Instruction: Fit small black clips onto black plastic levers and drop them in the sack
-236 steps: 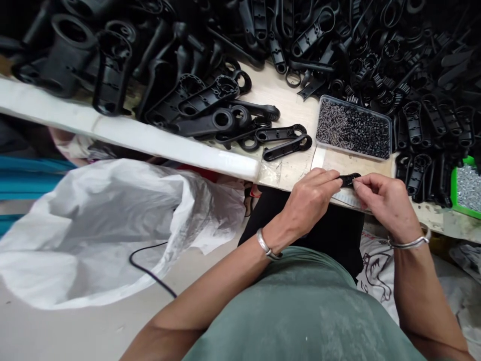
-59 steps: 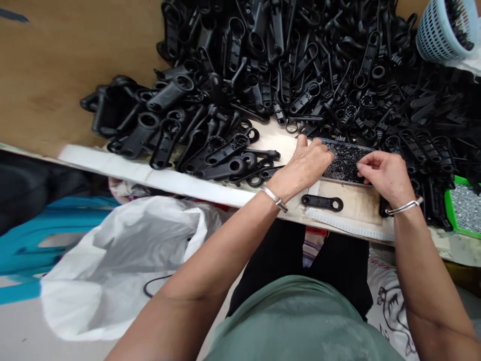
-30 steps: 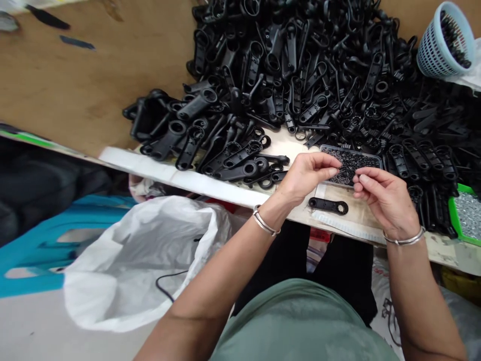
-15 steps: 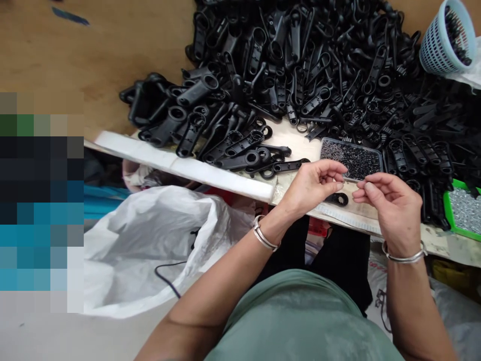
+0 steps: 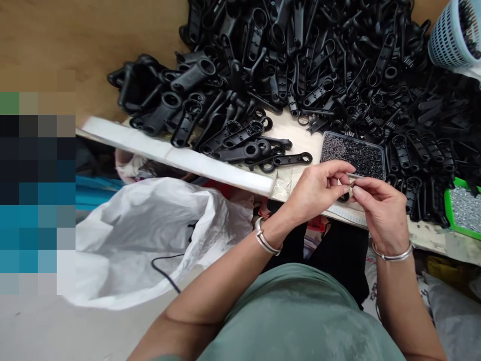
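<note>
My left hand (image 5: 319, 193) and my right hand (image 5: 383, 208) meet fingertip to fingertip over the front edge of the worktable. Both are closed in a pinch around something tiny and dark that I cannot make out. Just behind them lies a clear shallow box (image 5: 355, 155) full of small black pieces. Under the fingertips, mostly hidden, a black ring-ended part (image 5: 343, 197) rests on the table. To the left of my left hand is a black plastic arm (image 5: 293, 159) with a ring-shaped end.
A heap of black plastic parts (image 5: 259, 55) covers the back of the table. At right stand a green tray (image 5: 460, 205) of silvery pieces and a blue basket (image 5: 449, 42). A white foam strip (image 5: 180, 158) edges the table above a large white sack (image 5: 150, 225).
My hands have come together: the right moved left and the left slightly right, and their fingertips now meet. The whole view has shifted a little.
</note>
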`<state>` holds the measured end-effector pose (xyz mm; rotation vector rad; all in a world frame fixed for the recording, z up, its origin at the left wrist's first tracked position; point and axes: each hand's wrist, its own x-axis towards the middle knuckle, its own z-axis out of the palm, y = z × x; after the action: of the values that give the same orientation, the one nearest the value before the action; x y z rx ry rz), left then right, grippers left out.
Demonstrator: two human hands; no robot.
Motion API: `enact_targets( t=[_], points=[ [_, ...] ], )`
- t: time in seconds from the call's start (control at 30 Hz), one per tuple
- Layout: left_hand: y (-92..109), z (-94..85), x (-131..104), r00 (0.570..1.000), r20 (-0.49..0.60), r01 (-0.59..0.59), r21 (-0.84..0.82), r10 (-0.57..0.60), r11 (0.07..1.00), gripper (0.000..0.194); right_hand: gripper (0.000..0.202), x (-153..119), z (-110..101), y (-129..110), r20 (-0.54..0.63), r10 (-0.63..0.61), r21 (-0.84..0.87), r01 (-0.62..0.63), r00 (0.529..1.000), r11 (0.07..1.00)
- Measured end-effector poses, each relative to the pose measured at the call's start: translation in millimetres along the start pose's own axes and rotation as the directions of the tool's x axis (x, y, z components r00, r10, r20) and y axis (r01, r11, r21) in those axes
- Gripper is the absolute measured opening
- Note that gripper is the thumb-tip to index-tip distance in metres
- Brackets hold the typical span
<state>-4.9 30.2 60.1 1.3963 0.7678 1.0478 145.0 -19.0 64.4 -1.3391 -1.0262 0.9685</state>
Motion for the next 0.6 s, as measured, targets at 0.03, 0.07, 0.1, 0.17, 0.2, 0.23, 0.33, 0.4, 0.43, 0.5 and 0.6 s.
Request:
enact_targets(
  t=[0.03,0.07,0.1,0.17,0.2,0.23,0.33,0.4,0.43,0.5,0.6],
  points=[
    [0.0,0.1,-0.2,1.0,0.0,-0.015,0.033,0.015,0.999,0.029,0.018,-0.2,-0.4,0.4,0.006,-0.004,-0.003,0.004,1.0,1.0],
    [-0.1,0.3,-0.5,1.0,0.0,-0.03,0.066,0.03,0.997,0.03,0.018,-0.2,-0.9,0.9,0.011,-0.009,-0.01,0.009,1.0,1.0],
    [-0.2,0.4,-0.8,0.999,0.0,-0.047,0.097,0.047,0.994,0.031,0.018,-0.2,-1.5,1.6,0.016,-0.014,-0.023,0.014,1.0,1.0],
    [-0.6,0.6,-1.6,0.997,0.003,-0.081,0.156,0.082,0.984,0.033,0.019,0.1,-2.7,3.1,0.029,-0.027,-0.062,0.029,0.999,0.998],
    [-0.8,0.6,-1.9,0.995,0.007,-0.097,0.182,0.097,0.978,0.034,0.019,0.3,-3.2,3.8,0.035,-0.034,-0.083,0.036,0.999,0.996],
    [-1.0,0.6,-2.3,0.994,0.012,-0.11,0.208,0.11,0.972,0.035,0.019,0.3,-3.6,4.4,0.038,-0.039,-0.102,0.043,0.999,0.994],
    [-2.0,0.6,-3.2,0.991,0.02,-0.136,0.277,0.136,0.951,0.035,0.016,-0.5,-4.4,4.2,0.042,-0.058,-0.161,0.064,0.997,0.985],
    [-2.8,0.7,-3.9,0.989,0.019,-0.144,0.315,0.145,0.938,0.035,0.013,-2.1,-4.7,2.6,0.046,-0.086,-0.218,0.094,0.995,0.972],
    [-3.1,0.8,-4.3,0.989,0.017,-0.145,0.331,0.147,0.933,0.035,0.012,-3.1,-4.8,1.6,0.05,-0.104,-0.247,0.113,0.993,0.962],
    [-3.5,1.2,-5.3,0.989,0.013,-0.145,0.357,0.151,0.923,0.035,0.01,-5.4,-5.1,-0.5,0.06,-0.134,-0.298,0.146,0.989,0.943],
    [-3.4,1.9,-7.1,0.988,0.01,-0.148,0.381,0.156,0.913,0.035,0.01,-8.0,-5.8,-1.5,0.077,-0.127,-0.31,0.144,0.989,0.94]
  ],
)
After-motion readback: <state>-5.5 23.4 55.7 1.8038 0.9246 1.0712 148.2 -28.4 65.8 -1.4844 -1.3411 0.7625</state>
